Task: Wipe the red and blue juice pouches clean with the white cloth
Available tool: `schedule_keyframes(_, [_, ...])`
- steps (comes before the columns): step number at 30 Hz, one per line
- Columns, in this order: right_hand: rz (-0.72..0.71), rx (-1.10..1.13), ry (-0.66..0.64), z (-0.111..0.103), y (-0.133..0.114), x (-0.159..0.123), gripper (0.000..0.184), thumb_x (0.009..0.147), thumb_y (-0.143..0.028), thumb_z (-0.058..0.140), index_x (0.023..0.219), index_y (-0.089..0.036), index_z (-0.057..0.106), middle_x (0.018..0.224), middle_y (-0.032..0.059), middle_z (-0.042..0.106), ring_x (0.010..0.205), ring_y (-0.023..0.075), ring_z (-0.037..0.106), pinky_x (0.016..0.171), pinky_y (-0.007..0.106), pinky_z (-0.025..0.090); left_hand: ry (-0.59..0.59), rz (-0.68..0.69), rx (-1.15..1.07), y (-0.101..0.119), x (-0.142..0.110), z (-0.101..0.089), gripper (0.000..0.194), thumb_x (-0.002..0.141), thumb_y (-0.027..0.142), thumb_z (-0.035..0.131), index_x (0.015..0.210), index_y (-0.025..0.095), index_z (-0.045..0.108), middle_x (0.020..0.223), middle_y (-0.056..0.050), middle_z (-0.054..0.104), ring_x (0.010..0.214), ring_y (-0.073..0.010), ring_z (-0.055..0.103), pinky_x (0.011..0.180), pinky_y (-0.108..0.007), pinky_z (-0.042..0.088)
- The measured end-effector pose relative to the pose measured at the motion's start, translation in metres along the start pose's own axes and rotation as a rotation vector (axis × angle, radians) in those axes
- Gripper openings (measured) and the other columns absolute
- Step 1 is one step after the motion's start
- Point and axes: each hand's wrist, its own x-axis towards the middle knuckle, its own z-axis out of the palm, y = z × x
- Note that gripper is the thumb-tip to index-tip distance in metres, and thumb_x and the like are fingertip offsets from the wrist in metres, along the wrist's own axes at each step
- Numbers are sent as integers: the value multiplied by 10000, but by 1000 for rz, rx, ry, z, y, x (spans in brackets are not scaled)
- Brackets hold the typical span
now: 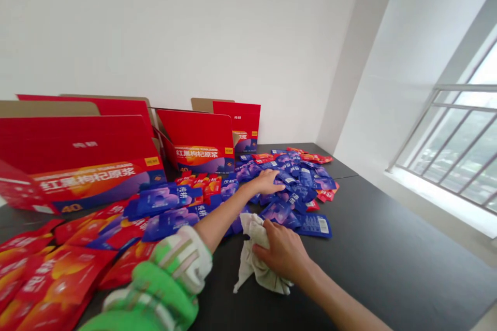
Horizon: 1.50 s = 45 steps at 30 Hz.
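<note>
My left hand (267, 182) reaches forward across the table and rests on a heap of blue pouches (277, 209). Its thumb points to the right, and it appears to lie on the pouches rather than grip one. Closer to me, my right hand (285, 249) is closed around a crumpled whitish cloth (252, 258), which touches the black table (373, 248) at the front edge of the heap. One blue pouch with a white barcode label (316, 226) lies flat just beyond my right hand.
Red open-flapped cartons stand along the wall: a large one (85, 160) at left, another (198, 142) in the middle and one (246, 124) behind. Red pouches (62, 279) cover the near left. A window railing (454, 139) is at right.
</note>
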Motion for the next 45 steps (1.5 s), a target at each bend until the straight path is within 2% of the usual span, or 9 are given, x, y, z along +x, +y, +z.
schedule_keyframes(4, [4, 21, 0, 0, 2, 0, 335, 760, -428, 517, 1020, -216, 526, 946, 68, 655, 855, 258, 628, 655, 306, 382, -93, -4, 10, 11, 43, 24, 413, 872, 343, 535, 1245, 180, 464, 1297, -101, 461, 1133, -261, 488, 936, -503, 408])
schedule_keyframes(9, [6, 41, -19, 1, 3, 0, 348, 752, -441, 520, 1019, -218, 529, 953, 71, 653, 855, 272, 629, 668, 328, 406, -119, 1, 32, 10, 64, 44, 444, 870, 349, 536, 1273, 191, 442, 1350, -102, 414, 1202, -286, 427, 987, -544, 341])
schedule_keyframes(12, [7, 50, -15, 2, 3, 0, 345, 748, -421, 518, 1026, -218, 527, 963, 69, 650, 858, 279, 629, 678, 344, 417, -98, 46, 45, 7, 64, 48, 446, 869, 351, 537, 1275, 192, 442, 1361, -103, 402, 1215, -290, 412, 995, -551, 328])
schedule_keyframes(19, [-6, 54, -5, 1, 5, 1, 339, 738, -421, 529, 1004, -210, 535, 949, 77, 656, 855, 278, 630, 682, 341, 419, -11, 227, 51, 15, 45, 46, 331, 882, 351, 519, 1159, 169, 525, 1182, -87, 544, 1031, -218, 550, 878, -442, 459])
schedule_keyframes(28, [-40, 44, -3, 2, 9, 2, 339, 756, -431, 512, 1003, -201, 535, 940, 84, 660, 869, 259, 626, 683, 316, 401, 25, 311, 58, 15, 30, 43, 308, 884, 322, 523, 1147, 162, 532, 1179, -87, 547, 1011, -209, 562, 855, -426, 479])
schedule_keyframes(33, [-57, 35, -7, 2, 11, 4, 353, 756, -443, 512, 1017, -206, 529, 946, 84, 661, 858, 260, 627, 667, 315, 394, 42, 268, 42, 12, 27, 42, 299, 883, 315, 526, 1137, 158, 537, 1167, -84, 554, 1009, -208, 564, 855, -426, 479])
schedule_keyframes(39, [-53, 24, -21, 0, 11, 4, 350, 754, -452, 509, 1005, -209, 528, 953, 84, 663, 859, 264, 630, 662, 318, 399, 116, 125, -64, 17, 19, 39, 290, 885, 317, 524, 1122, 152, 542, 1126, -79, 571, 963, -195, 580, 821, -405, 495])
schedule_keyframes(42, [-56, 23, -21, -1, 12, 4, 345, 754, -453, 508, 995, -207, 535, 942, 81, 665, 851, 262, 632, 656, 312, 402, 192, 37, -167, 21, 11, 30, 279, 885, 325, 522, 1096, 145, 555, 1100, -75, 583, 960, -195, 582, 828, -410, 489])
schedule_keyframes(45, [-57, 24, -30, -3, 12, 4, 362, 755, -459, 510, 1012, -205, 538, 942, 80, 665, 848, 259, 632, 655, 309, 406, 288, -65, -324, 24, 0, 11, 272, 883, 343, 522, 1062, 144, 570, 1078, -72, 594, 956, -191, 583, 833, -409, 482])
